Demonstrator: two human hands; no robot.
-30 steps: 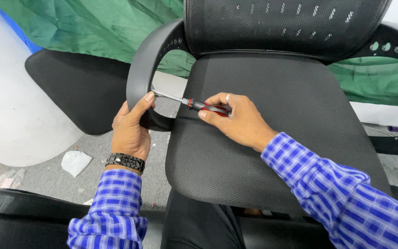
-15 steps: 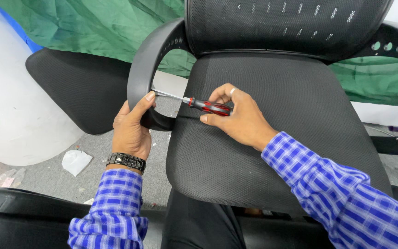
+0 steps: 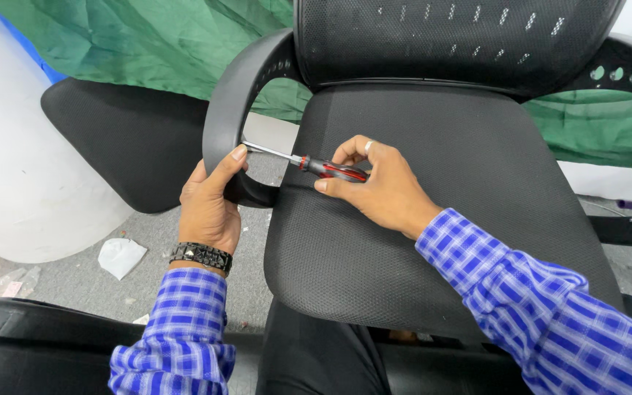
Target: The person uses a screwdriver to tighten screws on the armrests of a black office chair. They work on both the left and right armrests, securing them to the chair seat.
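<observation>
Office chair [image 3: 433,219] fills the frame, black mesh seat with the backrest at 12 o'clock. Second seat pad [image 3: 122,143] lies at 9 o'clock on the grey floor, green cloth [image 3: 148,36] behind it.

Armrest [image 3: 239,110] loops up at 10 o'clock from the seat edge. Your left hand [image 3: 210,208] wraps its lower end, fingers curled under, thumb pressed on the inner face.

Your right hand [image 3: 374,186] sits on the seat at centre, fingers pinched round the screwdriver [image 3: 316,165], red and black handle. Its shaft points to 9 o'clock, tip at the armrest's inner face just by your left thumb.

Change over the last second: almost none. Both hands stay put and the tip stays at the same spot; the right-hand fingers shift slightly on the handle, which reads as turning the driver. Judging by that, the armrest fixing is still being worked.

Scrap of white paper [image 3: 120,256] on the floor at 8 o'clock.
</observation>
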